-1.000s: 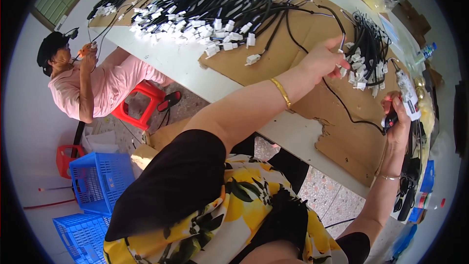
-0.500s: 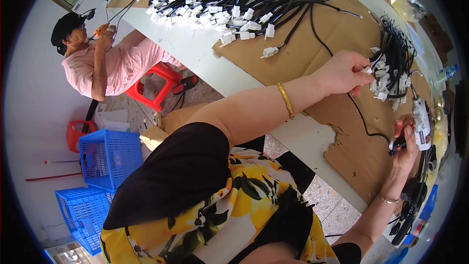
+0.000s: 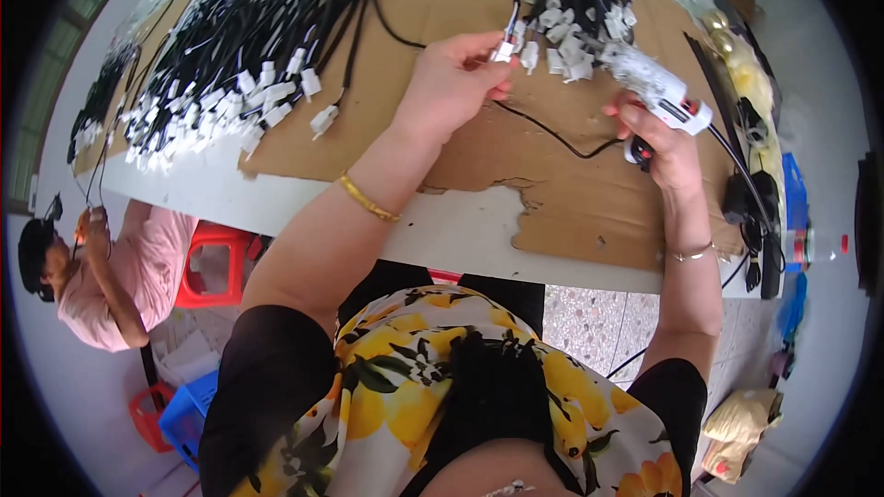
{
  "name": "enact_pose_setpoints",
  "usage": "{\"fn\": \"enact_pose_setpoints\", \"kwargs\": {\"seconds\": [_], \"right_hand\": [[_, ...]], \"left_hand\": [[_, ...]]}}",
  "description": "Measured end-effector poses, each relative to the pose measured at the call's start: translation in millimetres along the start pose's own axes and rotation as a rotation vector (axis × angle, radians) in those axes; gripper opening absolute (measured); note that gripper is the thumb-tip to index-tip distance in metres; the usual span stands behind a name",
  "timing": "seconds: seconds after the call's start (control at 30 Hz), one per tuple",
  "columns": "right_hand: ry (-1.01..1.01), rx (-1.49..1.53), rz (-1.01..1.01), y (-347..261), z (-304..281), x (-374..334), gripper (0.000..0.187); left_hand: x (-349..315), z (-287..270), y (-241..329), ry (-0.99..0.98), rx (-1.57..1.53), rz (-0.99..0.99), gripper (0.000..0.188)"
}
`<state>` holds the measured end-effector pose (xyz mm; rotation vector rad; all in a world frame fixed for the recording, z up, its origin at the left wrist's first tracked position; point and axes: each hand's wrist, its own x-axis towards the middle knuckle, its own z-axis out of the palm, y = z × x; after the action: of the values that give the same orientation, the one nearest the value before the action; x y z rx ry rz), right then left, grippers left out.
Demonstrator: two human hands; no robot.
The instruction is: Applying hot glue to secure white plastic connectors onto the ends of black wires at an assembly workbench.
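Moved: both your hands now sit closer together over the cardboard.
Left hand: pinches a white plug.
Right hand: clenched on the glue gun, right of the plug.

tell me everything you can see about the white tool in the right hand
The white tool looks like a plastic glue gun: a long white barrel with dark markings and a dark grip. The right hand wraps that grip, holding it tilted over the brown cardboard sheet, its front end toward the white connectors. A black cord trails beneath it.
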<state>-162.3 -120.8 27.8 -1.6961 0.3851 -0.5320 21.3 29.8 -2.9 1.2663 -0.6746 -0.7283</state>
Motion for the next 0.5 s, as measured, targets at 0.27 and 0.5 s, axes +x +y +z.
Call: {"fn": "enact_pose_setpoints", "kwargs": {"seconds": [0.27, 0.5], "right_hand": [[0.012, -0.112, 0.084, 4, -4, -9, 0.03], [-0.091, -0.141, -0.049, 3, -3, -2, 0.03]], "left_hand": [[-5, 10, 5, -0.044, 0.02, 0.021, 0.029], [-2, -1, -7, 0.005, 0.178, 0.041, 0.034]]}}
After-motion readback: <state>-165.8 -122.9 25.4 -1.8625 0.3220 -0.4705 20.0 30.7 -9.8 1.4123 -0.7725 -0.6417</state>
